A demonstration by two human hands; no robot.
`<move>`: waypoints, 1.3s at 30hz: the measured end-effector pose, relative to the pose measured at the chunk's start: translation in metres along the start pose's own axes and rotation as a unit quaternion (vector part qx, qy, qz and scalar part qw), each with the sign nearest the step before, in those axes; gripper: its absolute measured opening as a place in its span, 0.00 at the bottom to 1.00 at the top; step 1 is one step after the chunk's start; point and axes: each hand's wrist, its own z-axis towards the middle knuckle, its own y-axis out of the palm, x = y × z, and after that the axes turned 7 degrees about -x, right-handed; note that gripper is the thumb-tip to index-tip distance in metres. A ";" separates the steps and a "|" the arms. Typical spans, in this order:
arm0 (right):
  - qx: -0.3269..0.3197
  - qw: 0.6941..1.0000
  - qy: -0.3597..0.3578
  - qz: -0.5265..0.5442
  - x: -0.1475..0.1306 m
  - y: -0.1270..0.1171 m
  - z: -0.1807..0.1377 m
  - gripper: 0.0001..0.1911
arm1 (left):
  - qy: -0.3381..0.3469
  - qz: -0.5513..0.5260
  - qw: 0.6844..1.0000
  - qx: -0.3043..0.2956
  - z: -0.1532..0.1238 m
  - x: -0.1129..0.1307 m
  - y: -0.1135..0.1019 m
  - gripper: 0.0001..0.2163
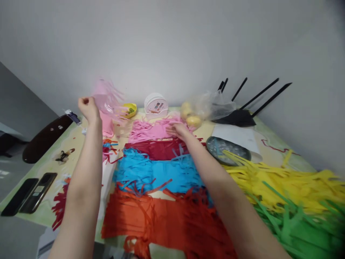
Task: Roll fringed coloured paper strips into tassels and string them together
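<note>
My left hand [88,108] is raised over the table's far left, fingers pinched on a pink fringed paper sheet [107,96] that hangs blurred in the air. My right hand [178,130] lies flat with fingers spread on a pink fringed paper layer [151,130] at the far end of a row. Nearer to me lie a dark red fringed layer [159,149], a blue one [159,172] and an orange-red one [161,219], each overlapping the one beyond.
Yellow [291,180] and green [304,223] paper strips pile at the right. A grey plate [215,145], a plastic bag with round yellow things [205,108], a white holder [155,105], a yellow bowl [130,109] and two phones [29,196] are on the table. The wall stands close behind.
</note>
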 end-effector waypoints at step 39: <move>0.020 0.939 -0.182 0.292 -0.079 -0.006 -0.298 0.11 | 0.048 -0.346 0.736 -0.580 -0.269 0.005 -0.130 0.14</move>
